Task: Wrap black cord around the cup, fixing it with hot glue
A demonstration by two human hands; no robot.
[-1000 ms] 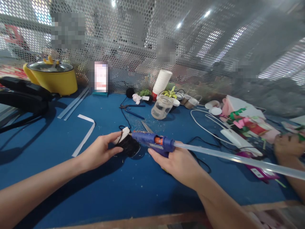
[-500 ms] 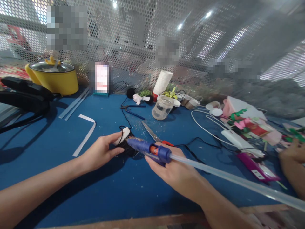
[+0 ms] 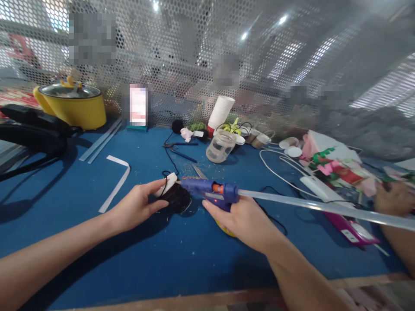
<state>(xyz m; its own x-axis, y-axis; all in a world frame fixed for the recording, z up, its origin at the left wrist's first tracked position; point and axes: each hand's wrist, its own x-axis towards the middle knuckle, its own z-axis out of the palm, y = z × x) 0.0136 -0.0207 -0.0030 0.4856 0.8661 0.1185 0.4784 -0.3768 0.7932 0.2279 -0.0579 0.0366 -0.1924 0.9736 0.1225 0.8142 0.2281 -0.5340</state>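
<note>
My left hand (image 3: 138, 202) pinches a white cup-like piece wrapped in black cord (image 3: 177, 199) between thumb and fingers, low over the blue table. The piece lies tilted, its white end toward my hand and the black-wound part facing right. A blue glue gun (image 3: 207, 188) is in my right hand (image 3: 248, 222), fingers wrapped round its handle. Its nozzle is at the top edge of the black-wound part; whether it touches, I cannot tell. A long clear glue stick (image 3: 311, 206) sticks out of its back. Scissors (image 3: 199, 172) lie partly hidden behind the gun.
Behind are blue-handled pliers (image 3: 181, 151), a clear jar (image 3: 221, 147), stacked paper cups (image 3: 221, 114) and a phone (image 3: 138, 106). A yellow pot (image 3: 73, 108) stands left. White ribbon (image 3: 121, 181) lies nearby. A purple power strip (image 3: 348, 231) and another person's hand (image 3: 394, 198) are right.
The glue gun and my right hand have shifted right and slightly up, turning more level and uncovering more of the black-wound part. My left hand has stayed in place.
</note>
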